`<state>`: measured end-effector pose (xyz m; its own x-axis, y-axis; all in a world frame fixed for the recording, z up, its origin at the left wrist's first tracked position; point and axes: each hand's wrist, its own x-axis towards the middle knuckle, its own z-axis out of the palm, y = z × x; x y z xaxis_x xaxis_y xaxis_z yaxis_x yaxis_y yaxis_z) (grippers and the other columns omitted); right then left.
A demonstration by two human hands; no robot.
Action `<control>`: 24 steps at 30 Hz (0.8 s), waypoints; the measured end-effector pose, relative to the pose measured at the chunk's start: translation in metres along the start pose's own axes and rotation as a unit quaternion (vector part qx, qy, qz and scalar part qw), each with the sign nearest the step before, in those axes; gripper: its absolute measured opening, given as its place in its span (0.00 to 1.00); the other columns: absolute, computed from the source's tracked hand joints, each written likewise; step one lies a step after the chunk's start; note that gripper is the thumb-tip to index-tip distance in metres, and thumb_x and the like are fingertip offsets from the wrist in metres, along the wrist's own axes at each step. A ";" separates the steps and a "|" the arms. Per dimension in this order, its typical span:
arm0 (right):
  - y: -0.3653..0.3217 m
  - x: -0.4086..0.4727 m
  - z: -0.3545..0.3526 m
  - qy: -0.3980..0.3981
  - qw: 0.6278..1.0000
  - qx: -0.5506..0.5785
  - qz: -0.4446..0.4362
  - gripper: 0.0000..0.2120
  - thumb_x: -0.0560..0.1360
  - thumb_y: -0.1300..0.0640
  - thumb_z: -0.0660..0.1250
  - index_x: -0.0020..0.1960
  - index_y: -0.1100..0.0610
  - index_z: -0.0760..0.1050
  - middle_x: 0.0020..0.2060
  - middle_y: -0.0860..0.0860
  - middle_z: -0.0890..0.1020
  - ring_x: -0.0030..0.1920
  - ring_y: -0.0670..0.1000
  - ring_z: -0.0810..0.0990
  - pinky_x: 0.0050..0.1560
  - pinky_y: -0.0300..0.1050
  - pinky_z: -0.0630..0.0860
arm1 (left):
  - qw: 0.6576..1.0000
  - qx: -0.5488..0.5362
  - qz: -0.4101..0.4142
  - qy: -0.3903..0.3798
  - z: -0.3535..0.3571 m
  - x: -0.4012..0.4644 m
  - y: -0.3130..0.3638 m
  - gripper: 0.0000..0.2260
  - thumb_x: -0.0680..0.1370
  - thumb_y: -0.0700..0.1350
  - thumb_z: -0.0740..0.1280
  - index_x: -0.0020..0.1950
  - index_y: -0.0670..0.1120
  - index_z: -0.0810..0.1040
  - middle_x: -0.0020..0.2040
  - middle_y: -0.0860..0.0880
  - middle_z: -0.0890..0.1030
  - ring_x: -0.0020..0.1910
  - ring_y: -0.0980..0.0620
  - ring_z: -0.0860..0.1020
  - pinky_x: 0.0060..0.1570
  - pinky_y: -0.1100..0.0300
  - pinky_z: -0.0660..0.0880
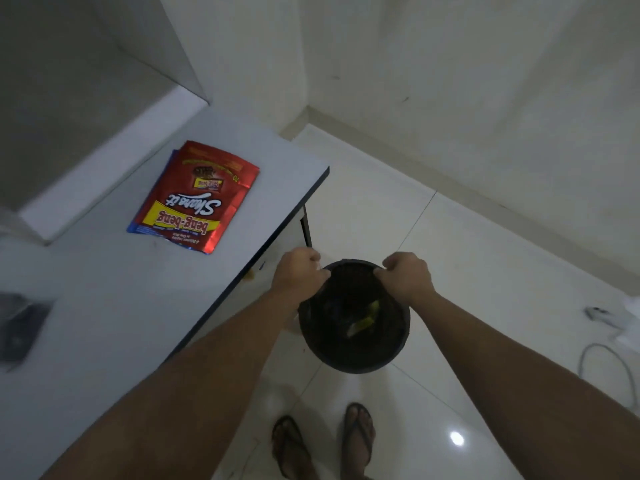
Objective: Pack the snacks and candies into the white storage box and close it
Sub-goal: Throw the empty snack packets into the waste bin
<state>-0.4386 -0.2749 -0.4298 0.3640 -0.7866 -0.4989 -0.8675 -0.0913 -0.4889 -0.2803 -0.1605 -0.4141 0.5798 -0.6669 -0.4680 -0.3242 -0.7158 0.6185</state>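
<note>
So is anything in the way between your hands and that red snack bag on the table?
Nothing visible blocks it. The red snack bag lies flat on the grey table, with bare tabletop around it. But both hands are busy: the left hand and right hand grip the rim of the black bin on the floor.

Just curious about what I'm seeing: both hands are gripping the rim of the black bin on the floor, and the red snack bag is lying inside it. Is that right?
Not quite. The head view shows the left hand and right hand gripping the black bin by its rim, but the red snack bag lies flat on the table, not inside the bin.
</note>
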 end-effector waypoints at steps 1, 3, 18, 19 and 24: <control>-0.012 -0.003 -0.010 0.003 1.000 0.010 -0.011 0.17 0.74 0.51 0.68 0.59 0.60 0.79 0.55 0.56 0.82 0.57 0.57 0.79 0.55 0.45 0.74 | 1.000 -0.004 0.007 0.005 -0.013 -0.004 0.010 0.17 0.71 0.43 0.72 0.59 0.41 0.79 0.52 0.44 0.82 0.52 0.47 0.80 0.57 0.55 0.76; -0.038 -0.009 -0.026 0.006 0.999 0.030 -0.036 0.18 0.74 0.51 0.69 0.60 0.60 0.79 0.57 0.56 0.82 0.58 0.56 0.79 0.58 0.44 0.73 | 0.999 -0.013 0.031 0.029 -0.040 -0.013 0.029 0.17 0.71 0.43 0.72 0.59 0.40 0.79 0.51 0.44 0.83 0.52 0.48 0.80 0.57 0.60 0.75; -0.236 -0.017 0.013 -0.009 0.992 0.055 -0.114 0.16 0.71 0.51 0.71 0.54 0.60 0.79 0.52 0.56 0.83 0.54 0.56 0.81 0.52 0.45 0.77 | 0.966 0.007 -0.067 0.250 -0.219 0.004 -0.039 0.17 0.67 0.40 0.65 0.54 0.40 0.80 0.52 0.39 0.81 0.52 0.38 0.79 0.52 0.49 0.78; -0.244 -0.015 0.021 -0.005 0.995 0.043 -0.093 0.17 0.71 0.48 0.71 0.53 0.60 0.79 0.49 0.56 0.83 0.51 0.56 0.82 0.48 0.45 0.77 | 0.965 0.011 -0.090 0.246 -0.227 0.012 -0.049 0.18 0.66 0.41 0.65 0.55 0.39 0.80 0.53 0.38 0.80 0.53 0.38 0.79 0.52 0.47 0.78; -0.277 -0.013 0.061 0.013 0.998 0.065 0.011 0.16 0.71 0.43 0.69 0.42 0.56 0.72 0.44 0.54 0.82 0.40 0.55 0.81 0.41 0.46 0.77 | 0.970 -0.002 -0.141 0.199 -0.248 0.041 -0.083 0.13 0.70 0.39 0.65 0.53 0.37 0.75 0.54 0.36 0.78 0.55 0.37 0.76 0.53 0.48 0.76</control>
<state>-0.1821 -0.2021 -0.3320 0.3350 -0.8031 -0.4928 -0.8231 0.0050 -0.5678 -0.0442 -0.0767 -0.3276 0.8878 -0.3116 -0.3388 -0.1079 -0.8564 0.5048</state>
